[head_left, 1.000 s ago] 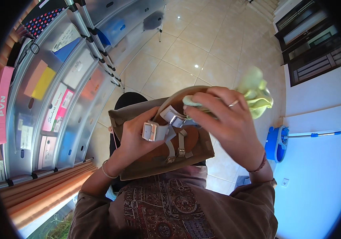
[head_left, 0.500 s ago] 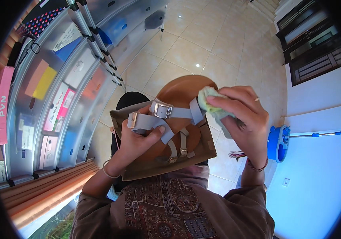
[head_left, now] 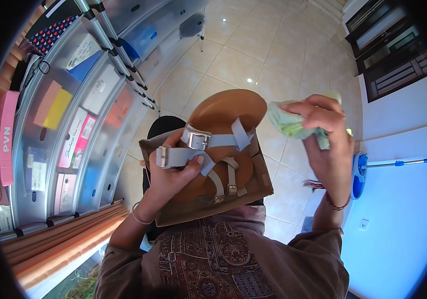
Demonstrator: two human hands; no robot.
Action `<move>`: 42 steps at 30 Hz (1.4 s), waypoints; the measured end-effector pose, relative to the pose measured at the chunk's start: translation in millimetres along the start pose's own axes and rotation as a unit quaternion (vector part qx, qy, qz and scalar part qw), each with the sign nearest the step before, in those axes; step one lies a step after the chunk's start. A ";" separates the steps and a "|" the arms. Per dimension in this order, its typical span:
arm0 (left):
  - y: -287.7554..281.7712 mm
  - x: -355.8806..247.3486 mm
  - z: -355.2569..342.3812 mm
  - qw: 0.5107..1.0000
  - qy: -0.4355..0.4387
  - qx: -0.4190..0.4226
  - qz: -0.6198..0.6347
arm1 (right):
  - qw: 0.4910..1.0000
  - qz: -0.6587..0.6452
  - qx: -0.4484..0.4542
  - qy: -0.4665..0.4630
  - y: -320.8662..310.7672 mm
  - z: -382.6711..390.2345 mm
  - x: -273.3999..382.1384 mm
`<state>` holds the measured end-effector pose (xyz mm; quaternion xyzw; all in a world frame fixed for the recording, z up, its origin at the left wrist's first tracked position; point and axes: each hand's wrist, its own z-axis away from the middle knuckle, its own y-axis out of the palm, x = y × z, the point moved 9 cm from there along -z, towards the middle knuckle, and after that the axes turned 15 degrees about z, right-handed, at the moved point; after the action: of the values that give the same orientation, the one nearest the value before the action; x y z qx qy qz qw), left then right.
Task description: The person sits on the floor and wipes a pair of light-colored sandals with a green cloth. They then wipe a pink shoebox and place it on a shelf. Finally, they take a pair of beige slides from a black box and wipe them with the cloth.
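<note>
My left hand [head_left: 172, 172] is closed on a sandal [head_left: 231, 107] with a tan footbed and pale grey buckled straps. Its thumb presses on a strap by the two silver buckles, and the sandal is tilted above an open brown cardboard box [head_left: 213, 215]. Inside that box lies a second sandal [head_left: 241, 174] of the same kind, partly covered by the held one. Bunched in my right hand [head_left: 323, 122] is a pale green cloth [head_left: 288, 122], held to the right of the sandal and apart from it.
At the left stands a rack of clear plastic boxes [head_left: 49, 144] with a metal-pole frame [head_left: 118, 55]. A pink box [head_left: 7, 139] is at its near side. To the right, a blue mop bucket [head_left: 358, 174] sits by the white wall. Beige tiles [head_left: 243, 60] cover the floor ahead.
My right hand has drawn the cloth off the sandal's edge, moving right and slightly up. The sandal has shifted a little left in my left hand.
</note>
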<state>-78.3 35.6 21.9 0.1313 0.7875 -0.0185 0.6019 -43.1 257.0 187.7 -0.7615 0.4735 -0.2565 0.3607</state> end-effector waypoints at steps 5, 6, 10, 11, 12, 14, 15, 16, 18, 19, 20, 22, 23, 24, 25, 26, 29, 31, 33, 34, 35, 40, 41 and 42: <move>3.9 -1.1 1.2 1.000 0.005 0.008 0.015 | 0.995 0.008 0.081 -0.051 12.7 -1.7 16.4; 3.4 0.4 0.7 0.999 -0.008 0.001 0.032 | 0.992 0.007 0.110 -0.057 18.3 -1.2 18.1; 0.8 3.5 0.7 1.000 -0.025 0.012 0.004 | 0.986 -0.050 0.141 -0.069 26.7 3.7 19.2; 1.0 3.7 1.3 0.999 -0.019 0.025 -0.026 | 0.988 -0.056 0.131 -0.064 28.3 3.0 17.9; 1.6 4.3 0.7 0.999 -0.022 0.026 -0.004 | 0.989 -0.062 0.120 -0.060 31.7 1.9 15.7; 3.7 5.1 -0.3 0.998 -0.029 0.027 0.039 | 0.989 -0.067 0.112 -0.066 32.8 0.8 16.2; 3.1 6.1 -0.2 0.998 -0.033 0.024 0.037 | 0.988 -0.067 0.115 -0.075 33.3 1.1 18.0; 2.3 6.8 -0.1 0.999 -0.037 0.022 0.034 | 0.987 -0.067 0.118 -0.083 33.8 1.6 19.7; 4.1 2.2 -1.9 0.999 -0.029 0.032 0.004 | 0.986 -0.076 0.126 -0.078 38.5 0.0 12.9; 6.8 -6.2 -5.2 0.999 -0.017 0.045 -0.024 | 0.985 -0.079 0.130 -0.076 41.1 0.1 9.6; 9.8 -12.5 -7.2 0.997 -0.005 0.057 -0.051 | 0.989 -0.033 0.118 -0.085 41.5 1.2 9.8; 10.1 -9.8 -8.0 0.996 -0.041 0.058 -0.052 | 0.989 0.058 0.089 -0.107 43.1 0.8 13.4; 10.8 -7.2 -8.0 0.995 -0.059 0.058 -0.052 | 0.990 0.087 0.058 -0.092 37.8 -3.0 8.4; 7.4 -3.2 -6.9 0.997 -0.065 0.032 -0.007 | 0.990 0.116 0.026 -0.077 31.8 -8.4 2.6; 4.3 5.1 -4.0 0.997 -0.072 0.006 0.039 | 0.988 0.144 -0.007 -0.063 25.9 -11.9 -0.9; 0.2 11.5 -0.9 0.993 -0.078 -0.021 0.084 | 0.998 0.058 -0.026 -0.013 20.7 -13.1 -8.0; -2.2 18.9 -0.8 0.990 -0.102 -0.019 0.100 | 0.978 -0.184 -0.076 0.067 14.8 -5.3 -16.9; 1.3 19.4 -0.7 0.989 -0.106 -0.016 0.105 | 0.982 -0.165 -0.089 0.014 25.8 1.1 4.5; 5.1 20.1 1.4 0.987 -0.113 -0.011 0.111 | 0.993 -0.088 -0.074 -0.016 45.3 7.6 32.4; 6.5 16.7 0.5 0.991 -0.100 -0.006 0.087 | 0.997 -0.042 -0.068 -0.014 49.1 5.9 46.9; 8.5 12.7 -1.0 0.994 -0.087 -0.001 0.064 | 0.997 -0.031 -0.062 0.021 50.7 7.6 42.1; 1.6 10.4 -2.7 0.998 -0.033 -0.029 0.045 | 0.975 -0.109 -0.153 0.120 40.1 11.6 29.8; 3.9 5.7 -4.5 0.999 -0.010 -0.015 0.036 | 0.984 -0.096 -0.122 0.085 47.1 9.5 46.6; 3.6 3.5 -3.6 0.999 -0.008 -0.021 0.045 | 0.991 -0.085 -0.091 0.052 55.3 7.7 61.8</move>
<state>-81.7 40.4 20.0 0.1536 0.7764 0.0238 0.6107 -41.2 187.3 142.3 -0.8146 0.4462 -0.2811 0.2415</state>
